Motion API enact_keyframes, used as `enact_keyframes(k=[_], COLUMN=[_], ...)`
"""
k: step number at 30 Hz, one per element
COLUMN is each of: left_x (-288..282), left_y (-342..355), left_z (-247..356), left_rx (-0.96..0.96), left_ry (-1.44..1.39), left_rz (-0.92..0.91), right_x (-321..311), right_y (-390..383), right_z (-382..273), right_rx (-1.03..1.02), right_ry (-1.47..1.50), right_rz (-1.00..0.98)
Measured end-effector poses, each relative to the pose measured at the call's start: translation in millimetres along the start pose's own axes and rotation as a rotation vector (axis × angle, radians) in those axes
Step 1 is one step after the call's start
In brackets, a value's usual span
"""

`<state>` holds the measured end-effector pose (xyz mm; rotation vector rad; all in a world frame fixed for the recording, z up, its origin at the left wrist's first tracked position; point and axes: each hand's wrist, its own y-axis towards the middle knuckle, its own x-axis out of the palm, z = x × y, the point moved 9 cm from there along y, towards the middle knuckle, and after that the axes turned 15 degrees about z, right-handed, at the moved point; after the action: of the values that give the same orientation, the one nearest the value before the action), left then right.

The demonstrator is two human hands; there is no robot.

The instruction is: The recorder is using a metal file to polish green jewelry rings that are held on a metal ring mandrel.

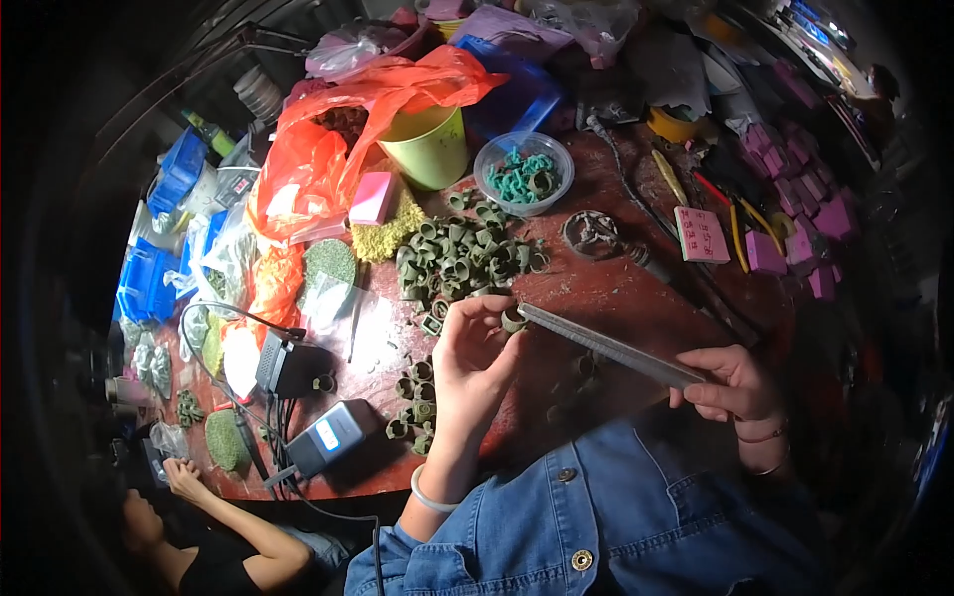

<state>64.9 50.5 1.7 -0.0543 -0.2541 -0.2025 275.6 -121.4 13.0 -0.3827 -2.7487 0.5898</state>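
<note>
Fingers of the left hand are closed on a small green ring, lifted above the red surface so a flat metal file, gripped by the right hand, is laid on it. More rings are piled behind.

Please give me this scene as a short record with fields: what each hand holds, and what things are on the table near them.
left hand: left hand pinches a small green ring at the fingertips
right hand: right hand grips a long flat metal file
contact: the file's far end lies against the ring
pile: more green rings heaped on the red-brown table
container: clear plastic tub with teal rings
also near: green cup, orange plastic bag, two dark power adapters
</note>
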Motion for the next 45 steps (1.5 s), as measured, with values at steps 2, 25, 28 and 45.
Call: enact_keyframes(k=[2,25,28,45], left_x=[0,30,30,32], left_y=[-1,-36,-36,-42], left_z=[5,-18,-20,-22], left_rx=[-0.049,-0.504,-0.496,-0.528], left_ry=[-0.11,-0.499,-0.499,-0.469], left_rz=[-0.006,-0.179,-0.183,-0.288], right_x=[3,61,62,67], right_y=[0,13,13,15], right_z=[-1,-31,-35,-32], right_rx=[0.011,-0.253,-0.351,-0.322], right_ry=[-0.017,-0.3,-0.383,-0.424], right_rz=[-0.017,-0.161,-0.137,-0.124])
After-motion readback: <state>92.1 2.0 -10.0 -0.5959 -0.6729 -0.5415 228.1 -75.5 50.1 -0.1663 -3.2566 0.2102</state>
